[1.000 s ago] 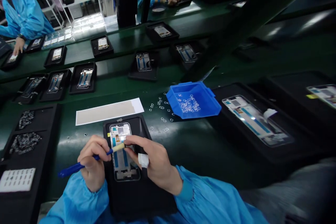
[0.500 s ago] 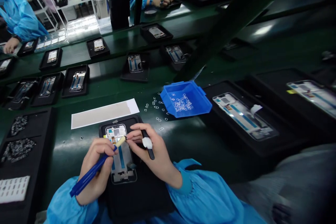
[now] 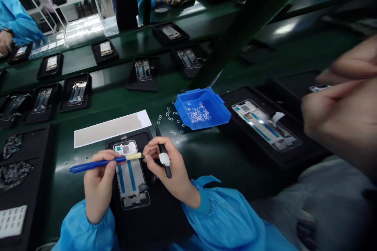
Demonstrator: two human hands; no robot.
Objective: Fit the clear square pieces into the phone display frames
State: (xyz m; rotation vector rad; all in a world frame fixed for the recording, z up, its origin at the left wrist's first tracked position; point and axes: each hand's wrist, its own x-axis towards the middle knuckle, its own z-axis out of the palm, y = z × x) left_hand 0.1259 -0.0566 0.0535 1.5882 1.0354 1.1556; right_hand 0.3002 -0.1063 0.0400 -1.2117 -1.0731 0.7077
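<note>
Lower centre of frame: I see a phone frame (image 3: 130,174) lying flat, face-open, in a black tray (image 3: 153,219). Silver rim, pale inner plate with two blue strips running lengthwise, small components grouped at its far end. Long axis runs away from me, tilted slightly left.

Blue-handled tool (image 3: 103,162) lies almost level across the frame's upper part, handle pointing left, cream tip at right, just off the frame's right edge.

Black stylus (image 3: 163,153) stands slanted, tip toward upper frame, crossing the tray's right side. A white wrap (image 3: 164,159) sits against its middle.
</note>
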